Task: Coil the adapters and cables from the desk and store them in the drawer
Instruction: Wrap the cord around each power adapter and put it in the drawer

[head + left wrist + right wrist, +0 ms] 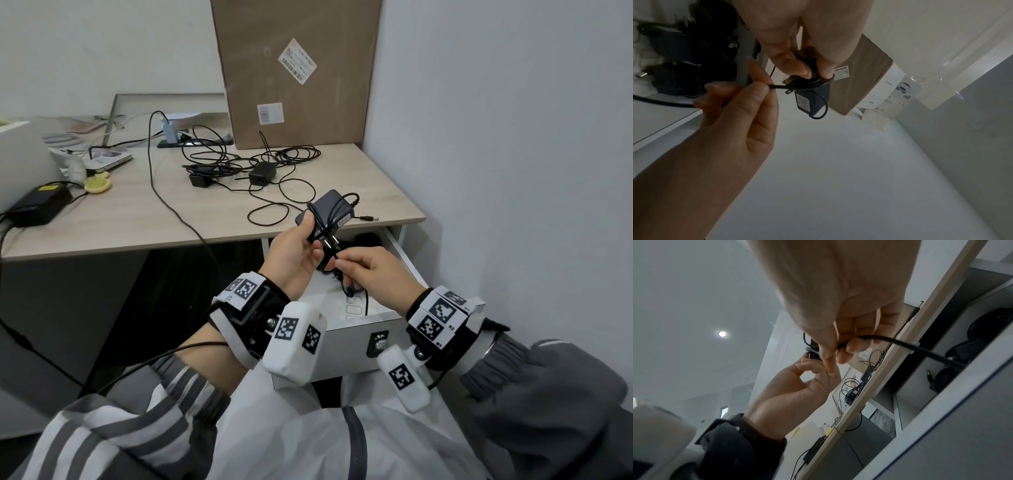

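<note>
- Hands first: your left hand (297, 253) grips the adapter (324, 214) over the open drawer (363, 320) so your right hand (368, 274) can pinch its cable (777, 86) and wrap it.
- Left wrist view alone shows coiled adapters (694, 78) already in the drawer.
- Farther off, loose cables (253, 159) wait on the desk (137, 219).

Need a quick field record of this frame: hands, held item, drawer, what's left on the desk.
left hand: grips the black adapter, cable wound round it
right hand: pinches the free cable near the adapter's prongs
drawer: open, black adapters already inside
desk: two more adapters with tangled cables
stage: coiling unfinished
</note>
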`<state>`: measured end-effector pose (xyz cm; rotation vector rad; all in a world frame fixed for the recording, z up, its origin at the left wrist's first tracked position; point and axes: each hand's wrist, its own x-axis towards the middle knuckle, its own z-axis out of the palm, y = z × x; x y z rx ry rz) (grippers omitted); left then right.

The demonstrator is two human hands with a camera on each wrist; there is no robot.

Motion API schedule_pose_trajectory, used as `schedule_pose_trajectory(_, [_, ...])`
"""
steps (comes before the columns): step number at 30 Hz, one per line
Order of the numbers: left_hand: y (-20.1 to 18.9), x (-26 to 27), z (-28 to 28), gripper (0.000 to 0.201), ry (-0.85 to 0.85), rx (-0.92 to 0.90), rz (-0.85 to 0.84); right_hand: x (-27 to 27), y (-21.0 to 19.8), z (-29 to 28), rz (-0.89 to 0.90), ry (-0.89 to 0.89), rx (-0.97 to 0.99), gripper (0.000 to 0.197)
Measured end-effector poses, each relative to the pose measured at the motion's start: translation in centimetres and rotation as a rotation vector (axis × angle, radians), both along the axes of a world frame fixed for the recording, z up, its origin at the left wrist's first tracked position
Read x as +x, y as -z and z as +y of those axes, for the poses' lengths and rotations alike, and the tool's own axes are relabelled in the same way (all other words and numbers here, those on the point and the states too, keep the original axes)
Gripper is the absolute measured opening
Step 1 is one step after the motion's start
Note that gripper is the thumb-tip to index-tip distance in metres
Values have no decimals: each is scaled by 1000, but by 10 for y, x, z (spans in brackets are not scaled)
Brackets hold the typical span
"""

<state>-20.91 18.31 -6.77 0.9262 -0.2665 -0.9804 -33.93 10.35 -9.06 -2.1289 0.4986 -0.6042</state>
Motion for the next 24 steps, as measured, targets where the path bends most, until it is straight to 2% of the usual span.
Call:
schedule_pose_trajectory(4, [-2,-1,3,18,127,-11,10,-1,-1,-3,18,16,-20,20])
schedule_pose_trajectory(8, [-7,5,11,19,290,80,-126,-7,-5,-16,82,66,-21,31])
schedule_pose_trajectory(10, [-9,17,16,16,428,173,-268,-13,-6,-28,115,99,-43,32])
schedule_pose_trajectory(12, [-11,29,21,15,600,332,-523,-19,-6,-40,131,130,-44,35])
schedule_pose_trajectory(14, [-12,37,23,17,680,519,-791,-22,-6,-43,122,164,-18,37])
schedule_pose_trajectory(16, [-10,38,21,14,614,673,-955,-21,-7,-41,100,183,-28,34])
schedule_pose_trajectory(19, [3,32,11,22,422,744,-1038,-13,-12,-25,69,115,-51,25])
schedule_pose_trajectory(21, [15,27,4,22,202,666,-971,-5,-11,-11,35,56,-14,24])
schedule_pose_trajectory(23, [20,25,0,18,5,515,-790,1,-4,-1,36,19,24,28])
schedule_pose_trajectory(24, [21,23,-1,17,-38,440,-693,4,0,1,37,7,36,32])
